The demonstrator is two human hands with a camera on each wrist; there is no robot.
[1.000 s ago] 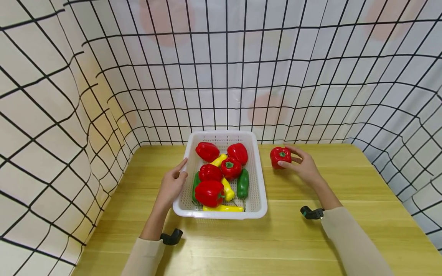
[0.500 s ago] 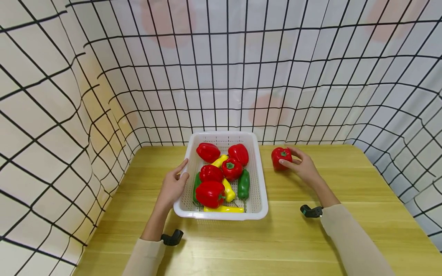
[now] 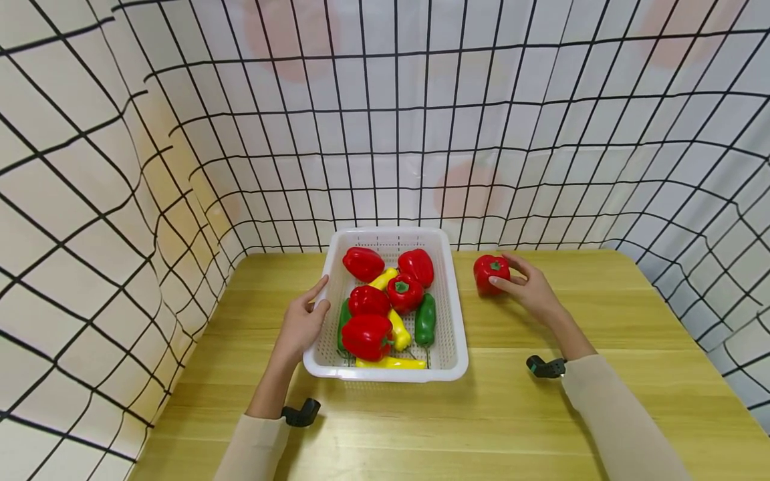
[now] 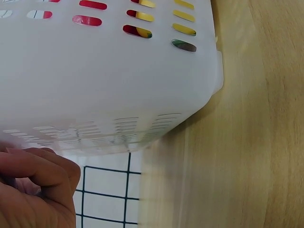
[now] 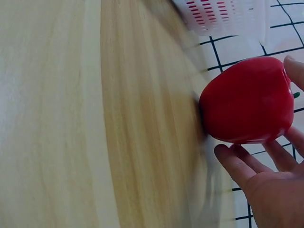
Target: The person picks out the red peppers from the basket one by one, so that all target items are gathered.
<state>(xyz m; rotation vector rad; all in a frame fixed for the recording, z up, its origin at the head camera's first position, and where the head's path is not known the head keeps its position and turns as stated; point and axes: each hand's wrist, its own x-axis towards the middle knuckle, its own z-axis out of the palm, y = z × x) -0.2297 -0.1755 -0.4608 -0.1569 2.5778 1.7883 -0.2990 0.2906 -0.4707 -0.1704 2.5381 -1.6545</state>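
Note:
A white perforated plastic basket (image 3: 457, 334) stands on the table with several red bell peppers, yellow peppers and green peppers in it. At its left rim is my left hand (image 3: 303, 324), index finger along the edge and thumb close by. In the left wrist view the other fingers (image 4: 52, 173) are curled under the basket's side. To the right of the basket, my right hand (image 3: 532, 290) holds a red bell pepper (image 3: 483, 275) between thumb and fingers, stem side up. The right wrist view shows this bell pepper (image 5: 247, 102) close up, its base at the tabletop.
The wooden table (image 3: 397, 427) reaches back to a white sheet with a black grid (image 3: 409, 153), which also rises at both sides. Inside the basket, a red bell pepper (image 3: 367, 337) lies over a yellow pepper (image 3: 391, 363); a green pepper (image 3: 425, 321) lies at the right.

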